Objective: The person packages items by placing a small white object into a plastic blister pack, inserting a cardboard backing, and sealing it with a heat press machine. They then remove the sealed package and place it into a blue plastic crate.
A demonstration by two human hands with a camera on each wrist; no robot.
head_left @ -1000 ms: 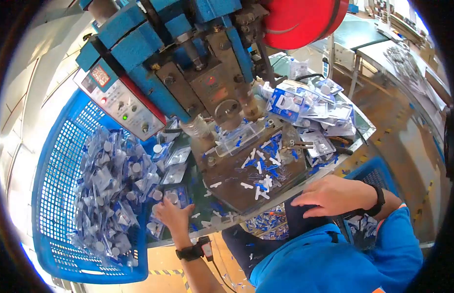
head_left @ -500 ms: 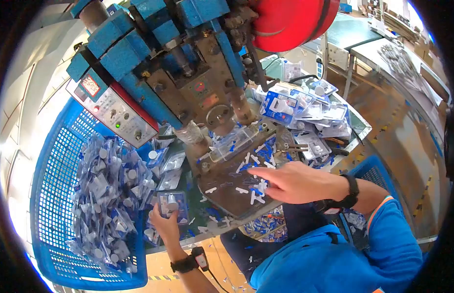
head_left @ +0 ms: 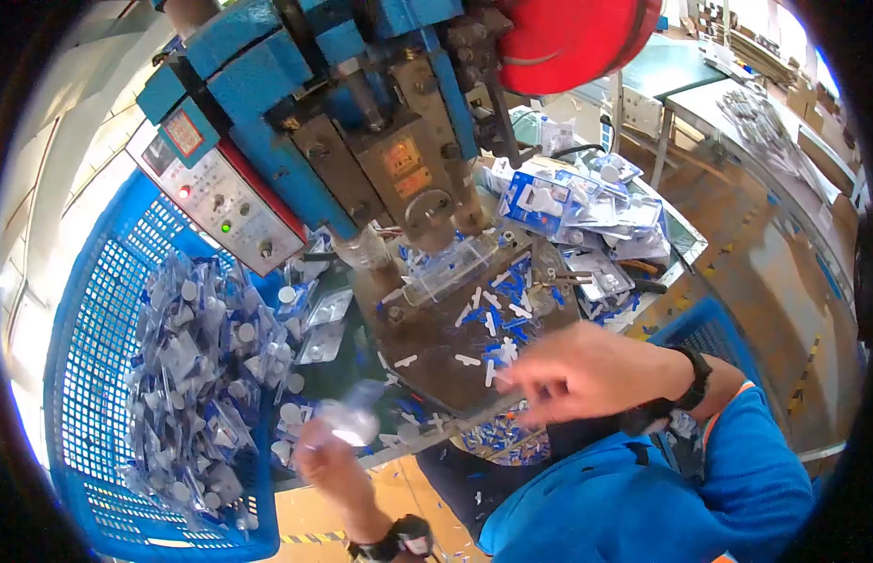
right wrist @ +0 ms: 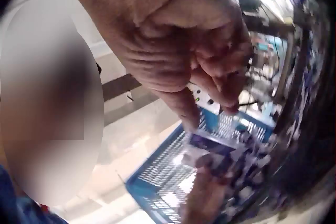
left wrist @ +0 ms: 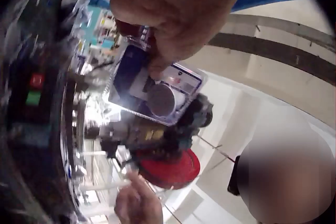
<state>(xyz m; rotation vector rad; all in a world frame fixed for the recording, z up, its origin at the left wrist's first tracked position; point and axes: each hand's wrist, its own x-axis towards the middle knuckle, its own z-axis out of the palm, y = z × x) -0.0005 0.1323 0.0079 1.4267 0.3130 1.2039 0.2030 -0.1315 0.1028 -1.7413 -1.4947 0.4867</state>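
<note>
My left hand (head_left: 335,469) pinches a clear blister pack (left wrist: 170,90) with a blue printed card and a round white part inside. In the head view the pack is blurred and tilted, raised over the table's front edge. My right hand (head_left: 601,371) is over the front of the press bed, its fingers loosely bent with nothing between them. Beyond it stands the blue press (head_left: 399,164), its ram above a clear plastic fixture (head_left: 451,272). White and blue plastic scraps (head_left: 493,314) lie scattered on the bed near the right hand.
A blue basket (head_left: 75,375) heaped with blister packs (head_left: 197,375) stands at the left. More packs (head_left: 596,211) are piled right of the press. A control box (head_left: 221,202) hangs over the basket. Another blue basket (head_left: 709,324) sits low at the right.
My left hand has picked the blister pack up off the table and drawn it toward me. The right hand went forward over the bed, then came back slightly.
</note>
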